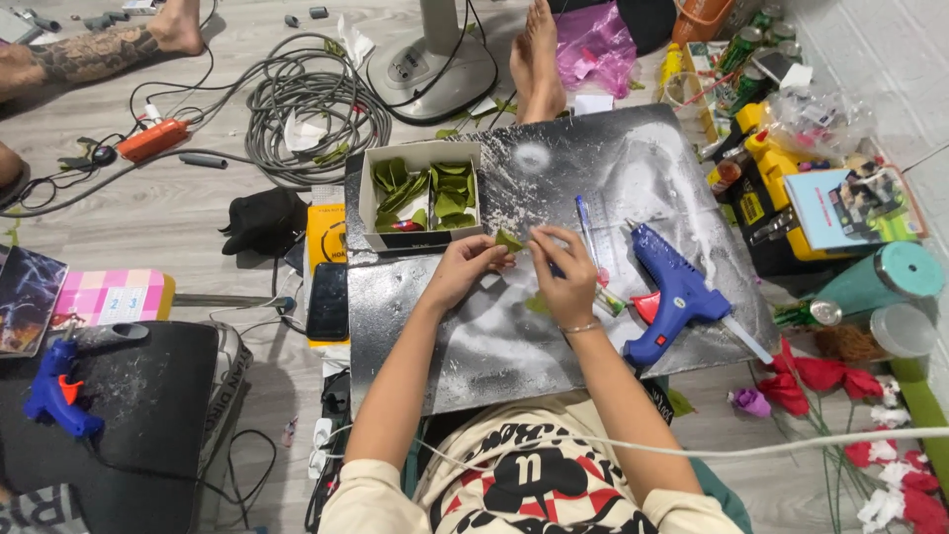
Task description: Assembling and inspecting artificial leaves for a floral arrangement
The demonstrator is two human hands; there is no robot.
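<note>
Seated over a dark work board, the left hand and right hand are pinching a green fabric leaf; gluing seemingly comes next, calling for the blue glue gun.

A pale grey, wood-patterned floor is seen on all sides, lit evenly and without hard shadows, and a white wall of panelled blocks is seen far to the right of the fingers and beyond them. Well beyond the fingers, the round grey base of a standing fan is set on the floor, with a coil of grey cable laid just to its left. Far to the left of the fingers, a dark, scuffed surface is placed low on the floor.
</note>
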